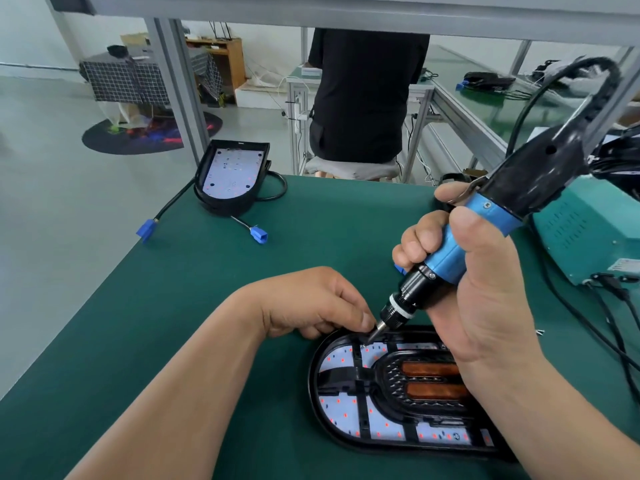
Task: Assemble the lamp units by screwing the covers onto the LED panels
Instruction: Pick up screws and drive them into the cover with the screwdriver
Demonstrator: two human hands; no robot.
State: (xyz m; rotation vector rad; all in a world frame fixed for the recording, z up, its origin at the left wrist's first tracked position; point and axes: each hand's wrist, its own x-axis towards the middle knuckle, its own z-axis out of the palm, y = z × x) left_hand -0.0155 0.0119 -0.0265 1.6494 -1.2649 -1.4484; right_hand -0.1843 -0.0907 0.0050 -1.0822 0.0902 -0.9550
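We grip the blue power screwdriver [460, 251] tight in our right hand [485, 296], its tip down on the lamp [346, 403] lying on the green table [173, 306] right in front of us. Our left hand [311, 303] pinches its fingers close together by the tip, at the lamp's far edge. Another lamp [230, 174] sits far back on the table.

I am looking at a small electronics assembly workshop. My bench [207, 306] is covered with a green mat and framed by aluminium profile posts [176, 84], and more green-topped benches of the same build [485, 98] run off behind it. A corded electric screwdriver [460, 247] and a teal power supply box [588, 233] with trailing cables sit at my right. An open LED lamp unit [230, 174] waits at the far edge, and another person [363, 98] sits at the next station.
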